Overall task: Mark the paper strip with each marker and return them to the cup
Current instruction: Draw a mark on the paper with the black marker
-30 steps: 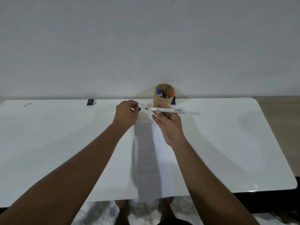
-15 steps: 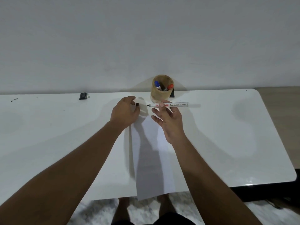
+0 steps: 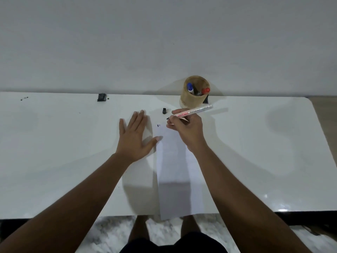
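White tabletop (image 3: 255, 143) lies bare to far left & far right. Near the back edge, a cup (image 3: 193, 99) w/ blue & red markers stands by the wall; a small black cap (image 3: 164, 110) lies just in front-left of it. Left hand (image 3: 135, 137) lies flat beside the paper strip (image 3: 178, 179); right hand (image 3: 187, 128) w/ marker (image 3: 193, 111) blocks the strip's far end.

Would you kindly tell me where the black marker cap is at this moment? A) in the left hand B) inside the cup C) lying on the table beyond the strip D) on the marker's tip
C: the cap lies alone on the table, past the strip's far end, while the left hand lies flat and open and the marker's tip is bare.
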